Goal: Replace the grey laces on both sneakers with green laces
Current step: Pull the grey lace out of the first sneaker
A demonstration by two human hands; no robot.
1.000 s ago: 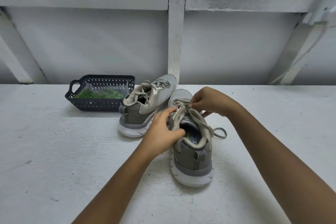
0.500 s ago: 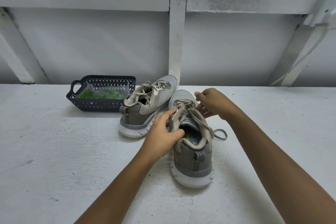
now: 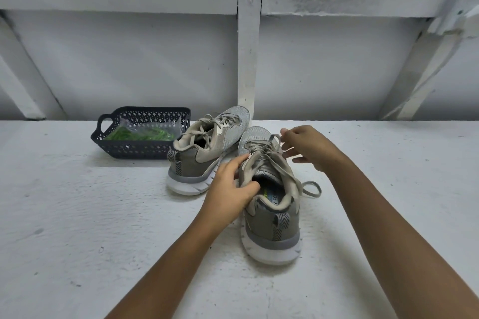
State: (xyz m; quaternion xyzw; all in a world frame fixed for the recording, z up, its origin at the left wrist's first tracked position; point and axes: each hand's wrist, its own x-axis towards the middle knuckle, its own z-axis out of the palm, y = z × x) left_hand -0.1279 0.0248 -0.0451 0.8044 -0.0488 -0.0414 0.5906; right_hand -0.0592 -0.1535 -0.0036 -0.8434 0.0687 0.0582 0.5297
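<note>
My left hand holds the near sneaker on the white table. My thumb hooks over the soft edge of the shoe's opening and my fingers press on its side, so the shoe is held tight. My right hand is up by the toe end. Its thumb and first finger pinch a strand of the grey lace and lift it a bit. The other fingers are spread out.

The lace is flat, soft and floppy. I think it will slide out of the holes if I pull near each hole, one crossing at a time. A loose loop hangs off the right side. The shoe looks light and could skid, so I should hold it by the collar.

The other sneaker sits just behind, touching this one, and has its grey lace in. The green laces lie in a clear bag in the dark basket to the left.
</note>
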